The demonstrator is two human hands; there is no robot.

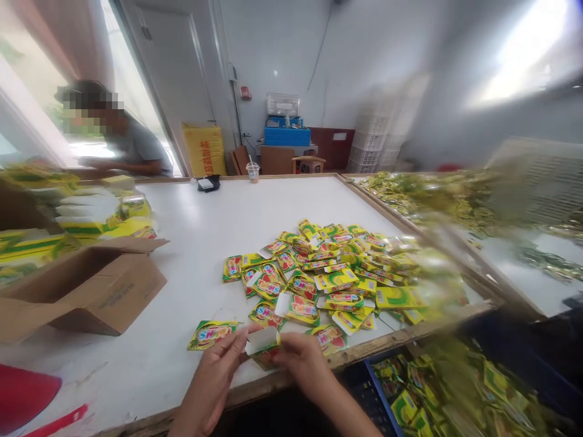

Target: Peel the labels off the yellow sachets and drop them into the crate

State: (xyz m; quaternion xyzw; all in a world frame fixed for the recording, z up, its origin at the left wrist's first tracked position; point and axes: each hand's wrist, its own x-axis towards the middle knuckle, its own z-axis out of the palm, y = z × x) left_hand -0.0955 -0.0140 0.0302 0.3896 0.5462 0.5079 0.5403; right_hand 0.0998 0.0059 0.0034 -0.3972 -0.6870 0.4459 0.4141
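A small green and yellow box (pixel 264 348) with its white flap raised is held between my two hands near the table's front edge. My left hand (pixel 224 358) pinches its left side. The fingers of my right hand (pixel 298 358) are closed on its right side. Just beyond my left hand, a flat yellow-green packet (pixel 212 334) lies on the white table (pixel 182 285). A heap of similar small printed boxes (pixel 337 279) spreads to the right and beyond my hands, some with white flaps open.
An open cardboard carton (pixel 122 291) stands left, before stacked yellow boxes (pixel 91 212). A blue crate (pixel 382 394) of packets sits low at the right. A cup (pixel 252 172) stands at the far edge. Another person (pixel 136 142) sits at the far left. Wooden rims border the table.
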